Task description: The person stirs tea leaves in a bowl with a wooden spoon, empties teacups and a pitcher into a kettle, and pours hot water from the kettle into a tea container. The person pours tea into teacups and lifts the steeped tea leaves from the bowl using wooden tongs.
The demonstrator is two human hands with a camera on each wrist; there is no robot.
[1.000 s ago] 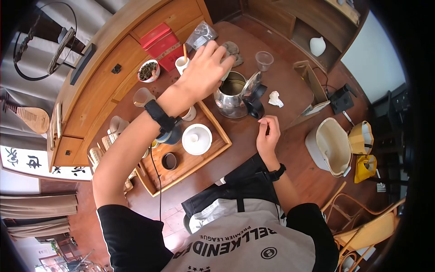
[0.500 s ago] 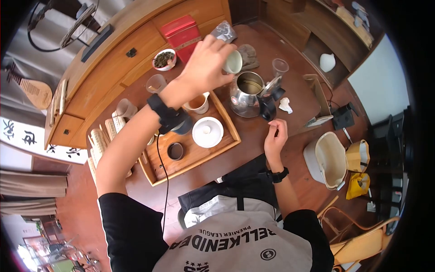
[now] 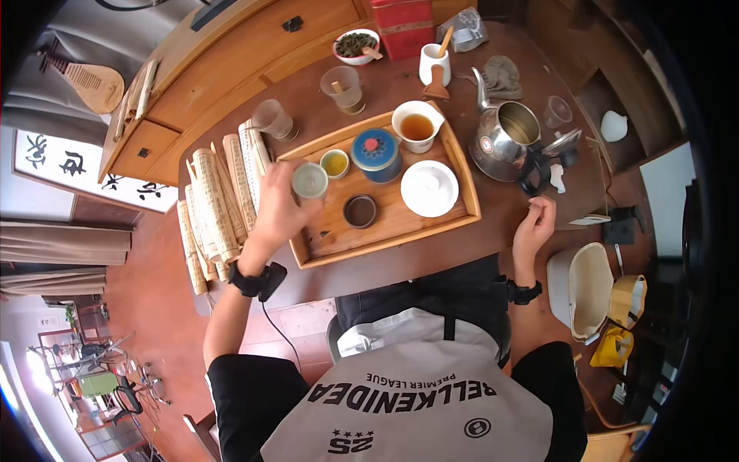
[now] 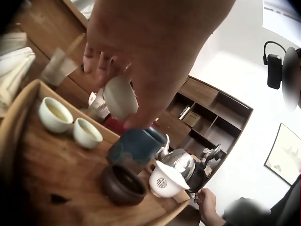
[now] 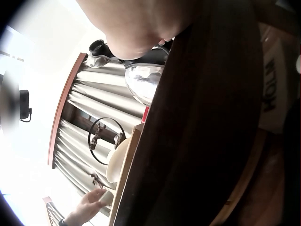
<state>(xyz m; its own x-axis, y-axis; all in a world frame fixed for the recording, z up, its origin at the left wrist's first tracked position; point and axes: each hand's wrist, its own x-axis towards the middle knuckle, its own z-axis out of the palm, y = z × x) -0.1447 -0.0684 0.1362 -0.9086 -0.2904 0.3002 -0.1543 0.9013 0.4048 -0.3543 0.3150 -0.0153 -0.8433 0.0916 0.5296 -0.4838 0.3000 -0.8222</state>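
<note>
My left hand (image 3: 279, 202) pinches a pale cup (image 3: 310, 182) between thumb and fingers, over the left end of the wooden tray (image 3: 385, 244). Beside it stands a small cup (image 3: 335, 164) of yellow liquid; two such cups (image 4: 55, 115) show in the left wrist view. The tray also bears a blue lidded jar (image 3: 376, 156), a dark cup (image 3: 359, 212), a white lidded bowl (image 3: 429, 189) and a white pitcher (image 3: 416, 137) of amber liquid. By the handle of the open steel kettle (image 3: 494, 148), my right hand (image 3: 533, 233) hangs loosely curled, holding nothing.
Bamboo scrolls (image 3: 212, 204) lie left of the tray. Behind it stand two clear cups (image 3: 342, 86), a bowl of leaves (image 3: 356, 48), a red box (image 3: 404, 29) and a white tool holder (image 3: 433, 68). A bin (image 3: 577, 289) is on the floor at right.
My left hand has carried the pale cup from above the kettle leftward to the tray's left end. My right hand stays beside the kettle handle. The head view has shifted.
</note>
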